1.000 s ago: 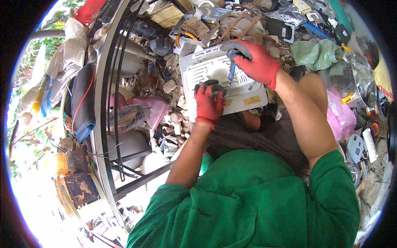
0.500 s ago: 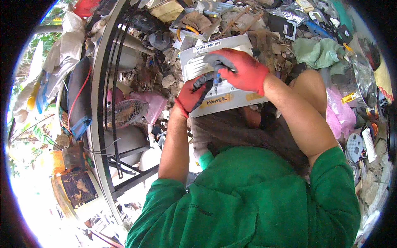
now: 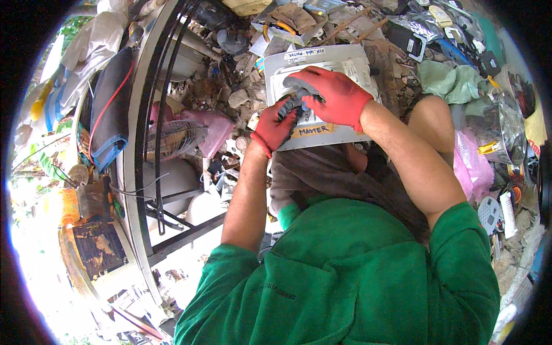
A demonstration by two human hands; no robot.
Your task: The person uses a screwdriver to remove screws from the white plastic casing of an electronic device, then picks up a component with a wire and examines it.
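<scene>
A light grey metal housing (image 3: 275,80) with raised ribs, tape labels and screw holes along its edge leans over my lap. My right hand (image 3: 342,98), in a red and dark-grey glove, is closed over a slim blue-handled screwdriver (image 3: 305,107), mostly hidden by the fingers. It points down at the housing; its tip cannot be made out. My left hand (image 3: 275,125), gloved alike, rests at the housing's left edge. Its curled fingers meet the right hand's fingers around the tool, and what they pinch is hidden.
At the left stands a metal frame (image 3: 135,172) with black bars, next to a wire fan guard (image 3: 181,138) and pink plastic (image 3: 213,132). Scrap and rubble surround me. On the right lie green cloth (image 3: 445,80), pink bubble wrap (image 3: 471,164) and a black flat device (image 3: 405,43).
The view has shifted, so the housing sits a little farther right and higher. My left fingers are now closer to the right hand, and less of the screwdriver shows.
</scene>
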